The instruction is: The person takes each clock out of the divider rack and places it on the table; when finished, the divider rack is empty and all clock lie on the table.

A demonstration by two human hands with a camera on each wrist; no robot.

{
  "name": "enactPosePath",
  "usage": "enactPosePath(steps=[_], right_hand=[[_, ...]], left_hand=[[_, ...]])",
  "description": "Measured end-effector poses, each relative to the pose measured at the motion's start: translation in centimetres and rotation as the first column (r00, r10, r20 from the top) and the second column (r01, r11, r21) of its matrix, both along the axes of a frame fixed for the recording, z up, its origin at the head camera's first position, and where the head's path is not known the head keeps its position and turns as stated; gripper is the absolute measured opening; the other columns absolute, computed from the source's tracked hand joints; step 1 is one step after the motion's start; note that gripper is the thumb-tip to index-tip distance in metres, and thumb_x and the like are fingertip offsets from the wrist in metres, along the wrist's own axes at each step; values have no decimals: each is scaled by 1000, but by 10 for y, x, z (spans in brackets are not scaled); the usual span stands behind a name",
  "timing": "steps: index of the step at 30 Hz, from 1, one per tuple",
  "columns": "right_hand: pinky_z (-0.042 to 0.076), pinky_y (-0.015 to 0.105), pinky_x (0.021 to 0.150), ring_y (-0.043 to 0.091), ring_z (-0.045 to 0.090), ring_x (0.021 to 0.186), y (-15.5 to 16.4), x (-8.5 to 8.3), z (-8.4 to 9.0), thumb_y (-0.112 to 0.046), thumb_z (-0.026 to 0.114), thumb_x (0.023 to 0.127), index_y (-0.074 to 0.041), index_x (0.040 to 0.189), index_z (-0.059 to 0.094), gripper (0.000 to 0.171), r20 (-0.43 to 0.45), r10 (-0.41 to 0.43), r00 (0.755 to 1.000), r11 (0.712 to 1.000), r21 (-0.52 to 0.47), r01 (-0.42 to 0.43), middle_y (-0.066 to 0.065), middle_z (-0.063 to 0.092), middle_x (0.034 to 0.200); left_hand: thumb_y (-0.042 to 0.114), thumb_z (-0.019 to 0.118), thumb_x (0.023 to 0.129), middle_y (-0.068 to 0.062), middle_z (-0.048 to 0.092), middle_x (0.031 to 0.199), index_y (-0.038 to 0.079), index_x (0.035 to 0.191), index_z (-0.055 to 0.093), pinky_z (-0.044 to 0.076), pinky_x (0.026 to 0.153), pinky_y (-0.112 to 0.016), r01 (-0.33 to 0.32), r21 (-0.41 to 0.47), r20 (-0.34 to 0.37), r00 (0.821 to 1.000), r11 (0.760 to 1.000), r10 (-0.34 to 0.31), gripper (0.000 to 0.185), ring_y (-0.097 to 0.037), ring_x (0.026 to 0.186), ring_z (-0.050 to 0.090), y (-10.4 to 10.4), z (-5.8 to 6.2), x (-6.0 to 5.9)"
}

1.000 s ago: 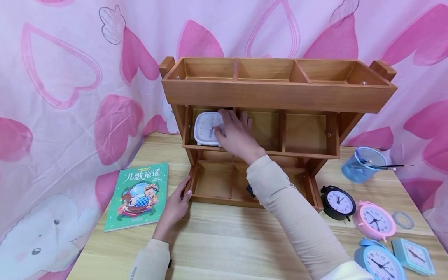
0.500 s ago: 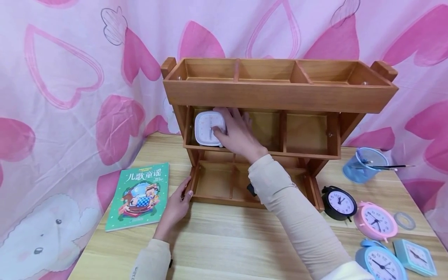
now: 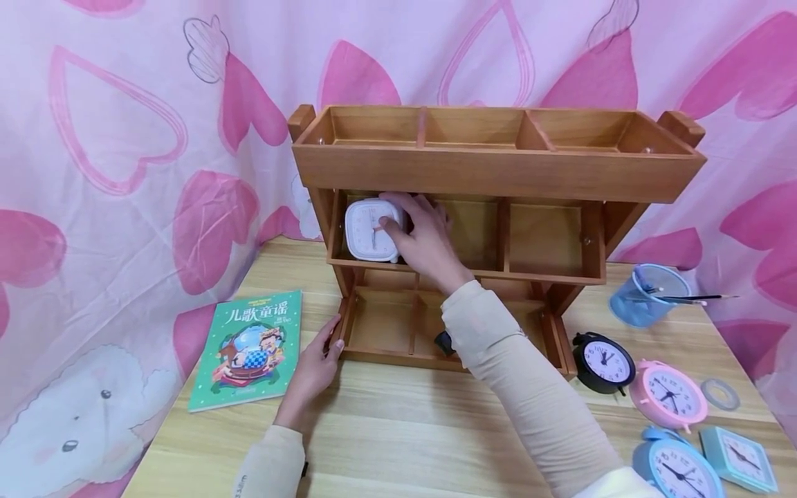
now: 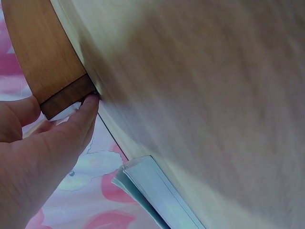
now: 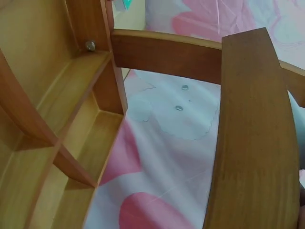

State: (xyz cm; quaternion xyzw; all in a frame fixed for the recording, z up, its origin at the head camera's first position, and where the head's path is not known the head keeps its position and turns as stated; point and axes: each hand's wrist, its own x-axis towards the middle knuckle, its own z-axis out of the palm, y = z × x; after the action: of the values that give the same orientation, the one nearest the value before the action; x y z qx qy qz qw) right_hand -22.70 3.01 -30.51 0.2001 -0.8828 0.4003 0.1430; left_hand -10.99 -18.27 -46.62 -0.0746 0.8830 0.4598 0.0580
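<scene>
A three-tier wooden shelf stands at the back of the table. A white square clock stands in the left compartment of its middle tier. My right hand reaches into that tier and grips the clock's right side, thumb on the face. My left hand rests against the shelf's lower left corner, fingers straight along the wood. The right wrist view shows only shelf boards and pink cloth; the hand itself is out of that view.
A green picture book lies left of the shelf. At the right stand a black clock, a pink clock, two blue clocks, a tape ring and a blue pen cup. A pink heart curtain hangs behind.
The white clock has turned more upright in its compartment, and my right hand has shifted from covering its face to gripping its right edge. The left hand has stayed put.
</scene>
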Motion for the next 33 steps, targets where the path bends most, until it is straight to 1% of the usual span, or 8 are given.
enactPosePath(steps=[5,12,16,19,24,28,30,33], right_hand=[[39,39,99,19,51,112,4,1,0,-31,63,94,-25,125,64,32,-27,14,1000,977,-211,-19,-1,61,123],[47,29,95,13,51,112,21,20,11,-28,68,92,-14,124,65,35,-58,47,997,907,-416,-67,3,58,122],[57,29,74,15,62,95,36,39,11,-19,68,91,-7,123,63,34,-179,71,981,881,-450,-146,7,64,113],[57,24,72,15,62,93,53,60,6,-6,67,90,-3,121,62,32,-245,58,968,877,-451,-166,10,63,112],[55,19,74,13,63,94,98,91,-21,1,64,90,-3,124,61,35,-169,4,986,862,-500,-89,8,63,112],[53,15,73,10,63,92,140,117,-43,2,61,92,1,127,60,35,-85,-86,993,868,-496,32,2,64,114],[52,13,71,8,64,90,162,130,-55,1,61,92,-1,127,60,35,-24,-167,986,873,-468,136,-3,64,115],[50,10,70,3,63,88,193,149,-75,-2,61,93,-5,127,62,34,66,-305,950,871,-383,307,-11,63,116]], left_hand=[[22,43,104,-17,35,153,31,152,30,32,109,-58,8,-28,-6,1000,1000,-8,51,-40,136,37,-1,-3,-1],[22,43,104,-17,33,154,31,152,29,31,109,-58,21,-45,-2,1000,999,-21,51,-40,137,35,-1,-5,-2],[23,42,104,-17,32,155,31,153,28,31,109,-59,23,-43,2,1000,999,-22,51,-40,138,34,0,-5,-3],[23,41,105,-16,31,155,31,153,27,31,109,-59,22,-43,12,1000,999,-22,51,-40,139,33,0,-5,-3],[24,42,104,-15,31,155,32,153,28,32,108,-59,19,-34,27,999,999,-18,51,-39,138,34,1,-7,-2],[24,42,104,-16,32,155,32,152,28,33,108,-58,21,-39,24,999,999,-20,51,-39,138,36,0,-6,-2],[24,41,104,-17,31,155,32,153,27,33,108,-59,27,-39,23,999,999,-26,51,-40,138,35,-1,-5,-3],[24,42,104,-17,31,155,32,153,27,33,108,-59,30,-38,31,999,999,-29,51,-40,138,35,0,-3,-4]])
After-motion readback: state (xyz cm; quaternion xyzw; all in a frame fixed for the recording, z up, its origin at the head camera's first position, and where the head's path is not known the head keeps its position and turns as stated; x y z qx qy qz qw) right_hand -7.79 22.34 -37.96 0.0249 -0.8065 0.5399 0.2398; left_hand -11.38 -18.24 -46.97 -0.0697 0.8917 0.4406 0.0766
